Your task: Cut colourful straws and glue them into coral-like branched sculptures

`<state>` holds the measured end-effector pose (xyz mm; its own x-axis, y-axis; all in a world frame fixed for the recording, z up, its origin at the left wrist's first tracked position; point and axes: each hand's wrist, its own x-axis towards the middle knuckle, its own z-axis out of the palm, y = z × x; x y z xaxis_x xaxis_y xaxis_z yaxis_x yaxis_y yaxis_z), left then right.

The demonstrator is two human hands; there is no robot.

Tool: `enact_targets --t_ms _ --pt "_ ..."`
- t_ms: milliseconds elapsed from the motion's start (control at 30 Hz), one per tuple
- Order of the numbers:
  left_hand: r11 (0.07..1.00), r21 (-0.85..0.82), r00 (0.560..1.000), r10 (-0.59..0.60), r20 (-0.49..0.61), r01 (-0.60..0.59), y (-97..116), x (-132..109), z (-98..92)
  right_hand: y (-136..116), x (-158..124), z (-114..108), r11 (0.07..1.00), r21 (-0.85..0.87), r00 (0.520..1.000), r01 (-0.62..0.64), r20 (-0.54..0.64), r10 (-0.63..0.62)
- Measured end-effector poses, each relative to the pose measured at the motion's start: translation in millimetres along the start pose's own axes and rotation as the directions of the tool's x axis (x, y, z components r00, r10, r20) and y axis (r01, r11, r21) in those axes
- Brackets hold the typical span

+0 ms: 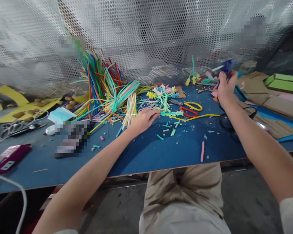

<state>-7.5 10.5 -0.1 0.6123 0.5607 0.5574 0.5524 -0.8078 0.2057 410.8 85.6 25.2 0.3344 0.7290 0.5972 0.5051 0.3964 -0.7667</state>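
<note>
My left hand [143,119] rests on the blue table [146,152] with its fingers curled beside a bundle of pale straws [130,107]; what the fingers hold, if anything, I cannot make out. Just ahead of it lies a cluster of cut straw flowers [162,92]. My right hand [225,88] is raised at the far right and closed round a blue glue gun [226,66], whose nozzle points left. Red and yellow scissors [190,109] lie between the two hands.
A big heap of coloured straws [101,84] leans against the perforated metal screen [146,35]. Cardboard sheets [266,100] and a green box [284,82] lie right. A face mask [60,114], grey scissors [13,128] and a purple packet [10,156] lie left. Straw offcuts litter the table.
</note>
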Motion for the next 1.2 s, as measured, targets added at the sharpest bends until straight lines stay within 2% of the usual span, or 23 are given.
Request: enact_targets --t_ms 67,100,133,200,300,367,433,533,667,767,1000,1200 --pt "1.000 0.009 1.000 0.008 0.001 -0.008 0 0 0.1 -9 -5 7 0.944 0.314 0.993 -0.097 -0.033 0.113" --pt "1.000 0.018 1.000 0.010 0.001 -0.010 -1 -1 0.2 -15 -9 11 0.919 0.376 0.992 -0.117 -0.007 0.129" --pt "0.999 0.030 1.000 0.011 0.004 -0.011 -1 -1 0.3 -22 -15 15 0.898 0.420 0.991 -0.134 0.078 0.111" --pt "0.999 0.053 1.000 0.010 0.014 -0.011 -2 -1 0.7 -39 -29 20 0.862 0.480 0.970 -0.163 0.240 0.050" --pt "0.997 0.069 1.000 0.013 0.024 -0.014 -4 -2 1.4 -63 -52 23 0.842 0.499 0.883 -0.205 0.465 -0.061" --pt "0.998 0.067 1.000 0.018 0.021 -0.019 -4 -2 1.9 -76 -65 25 0.836 0.506 0.819 -0.215 0.560 -0.128" --pt "0.998 0.063 1.000 0.015 0.019 -0.017 -5 -2 2.6 -85 -76 29 0.823 0.517 0.782 -0.235 0.603 -0.156" --pt "0.999 0.048 1.000 0.003 0.023 -0.004 -5 -2 3.7 -88 -84 39 0.805 0.511 0.765 -0.301 0.634 -0.117" --pt "0.999 0.038 0.999 0.010 0.032 -0.011 -6 -1 5.3 -83 -85 50 0.785 0.524 0.788 -0.330 0.610 -0.076" --pt "0.999 0.032 0.999 0.009 0.041 -0.011 -8 -1 6.2 -79 -83 52 0.771 0.537 0.792 -0.342 0.607 -0.072" --pt "1.000 0.027 0.999 0.012 0.051 -0.014 -6 -2 4.9 -75 -82 54 0.707 0.555 0.762 -0.438 0.646 -0.035" --pt "0.999 0.043 0.998 0.016 0.061 -0.018 -3 -1 3.1 -71 -81 59 0.729 0.556 0.820 -0.400 0.572 0.013"
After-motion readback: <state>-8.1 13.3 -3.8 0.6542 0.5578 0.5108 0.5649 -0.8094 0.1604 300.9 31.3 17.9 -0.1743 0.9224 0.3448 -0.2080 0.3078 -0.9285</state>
